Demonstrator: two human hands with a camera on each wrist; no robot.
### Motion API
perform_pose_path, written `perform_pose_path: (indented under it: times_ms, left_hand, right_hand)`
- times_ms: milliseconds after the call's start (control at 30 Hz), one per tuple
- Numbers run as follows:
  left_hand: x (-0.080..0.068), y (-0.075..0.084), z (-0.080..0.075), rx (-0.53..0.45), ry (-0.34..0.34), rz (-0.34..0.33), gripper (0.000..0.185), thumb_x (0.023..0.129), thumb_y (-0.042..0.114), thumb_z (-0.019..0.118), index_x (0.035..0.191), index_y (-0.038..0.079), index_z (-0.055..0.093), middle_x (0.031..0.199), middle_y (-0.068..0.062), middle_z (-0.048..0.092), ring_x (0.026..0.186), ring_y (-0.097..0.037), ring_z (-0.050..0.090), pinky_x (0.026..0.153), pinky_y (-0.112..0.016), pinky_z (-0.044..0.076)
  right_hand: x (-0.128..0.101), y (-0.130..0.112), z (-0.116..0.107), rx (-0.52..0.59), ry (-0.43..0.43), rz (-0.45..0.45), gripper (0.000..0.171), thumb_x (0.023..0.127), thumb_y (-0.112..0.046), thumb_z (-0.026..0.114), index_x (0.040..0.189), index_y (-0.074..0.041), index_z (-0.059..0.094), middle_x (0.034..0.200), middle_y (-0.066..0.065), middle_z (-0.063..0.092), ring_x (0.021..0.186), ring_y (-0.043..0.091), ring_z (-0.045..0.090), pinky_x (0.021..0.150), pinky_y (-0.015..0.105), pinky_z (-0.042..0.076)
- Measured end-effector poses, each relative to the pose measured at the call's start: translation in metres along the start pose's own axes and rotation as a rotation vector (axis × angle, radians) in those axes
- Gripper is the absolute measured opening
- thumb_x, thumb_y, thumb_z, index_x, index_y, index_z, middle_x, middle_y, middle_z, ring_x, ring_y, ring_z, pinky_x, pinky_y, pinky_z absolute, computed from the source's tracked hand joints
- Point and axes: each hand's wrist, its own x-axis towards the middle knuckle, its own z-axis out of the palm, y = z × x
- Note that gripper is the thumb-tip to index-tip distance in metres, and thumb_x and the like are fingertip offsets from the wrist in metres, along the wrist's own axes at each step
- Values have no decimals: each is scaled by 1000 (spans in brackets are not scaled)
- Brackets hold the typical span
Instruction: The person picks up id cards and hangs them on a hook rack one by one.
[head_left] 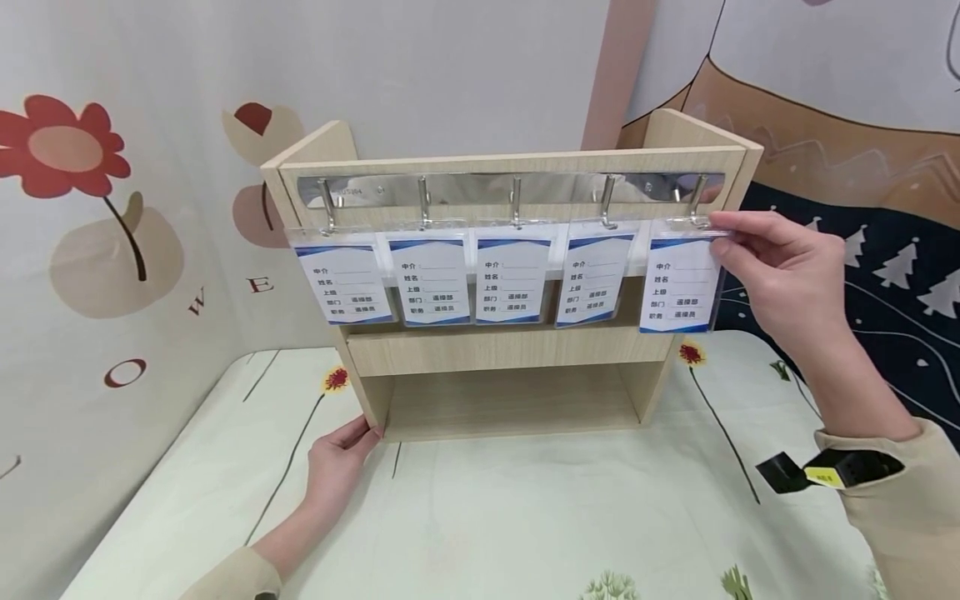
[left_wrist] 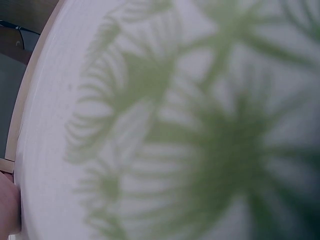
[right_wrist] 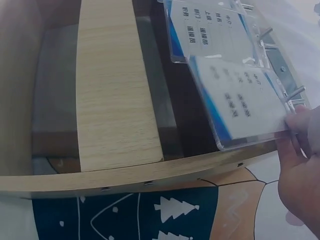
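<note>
A light wooden rack (head_left: 510, 343) stands on the table, a metal hook strip (head_left: 465, 187) across its upper front. My right hand (head_left: 787, 275) pinches the upper right edge of the rightmost name badge (head_left: 681, 283) between thumb and index finger, right at the last hook (head_left: 697, 198). In the right wrist view, this badge (right_wrist: 245, 102) partly overlaps its neighbour (right_wrist: 210, 32). Several similar clear-sleeved badges (head_left: 512, 279) hang in a row from the other hooks. Low on the left, my left hand (head_left: 341, 467) grips the rack's bottom front corner with its fingertips.
Under the rack lies a pale tablecloth (head_left: 510, 508) with printed flowers. A printed curtain (head_left: 180, 50) hangs behind and to the left; a dark panel with white trees (head_left: 900, 258) is close behind my right hand. The rack has an open lower compartment (head_left: 510, 400).
</note>
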Motion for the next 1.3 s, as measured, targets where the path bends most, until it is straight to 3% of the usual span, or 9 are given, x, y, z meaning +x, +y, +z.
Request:
perform_pose_path:
  times_ms: [167,433,733,833,1033,1167,1300]
  left_hand:
    - [0,0,0,7,2,4,39,100,8,66,136,-5,61,131,-23,64,110,-15,66,81,-13,53]
    - [-2,1,-1,-1,-6,0,40,101,8,65,138,-5,60,133,-23,63,117,-25,64,83,-14,53]
    - [0,0,2,-20,-11,-2,39,100,7,67,137,-5,61,131,-23,64,107,-8,66,82,-13,54]
    - [0,0,2,-23,-16,-13,40,100,8,68,137,-4,62,132,-22,64,107,-7,66,82,-13,54]
    - [-1,0,-2,-21,-19,-35,41,101,14,68,137,-4,62,132,-22,64,101,2,65,81,-11,52]
    - [0,1,-3,-44,-20,-41,41,101,17,67,136,-4,63,131,-22,65,93,10,63,81,-10,51]
    - [0,0,-4,-55,-40,-48,45,101,20,68,138,-4,61,133,-22,64,94,10,64,83,-11,52]
  right_hand:
    - [-3,1,2,33,32,-4,35,94,12,66,123,-5,75,113,-4,73,98,11,66,91,12,50]
    - [-10,3,6,207,33,40,36,97,10,62,129,-4,70,123,7,68,105,18,61,97,14,48]
    - [-14,10,3,437,100,-28,34,94,15,61,126,4,69,122,13,69,106,22,62,98,17,49]
    - [-18,13,0,457,110,-14,34,95,12,61,128,4,68,123,13,69,107,21,64,96,17,50]
    - [-37,27,-7,381,104,13,38,96,10,62,133,1,65,122,8,69,111,18,63,97,15,48]
    - [-57,45,-14,289,43,30,39,96,12,60,135,4,63,122,1,70,111,14,63,95,13,48]
    - [-82,61,-19,140,-39,40,40,98,13,57,137,4,61,125,-5,69,112,9,63,94,11,47]
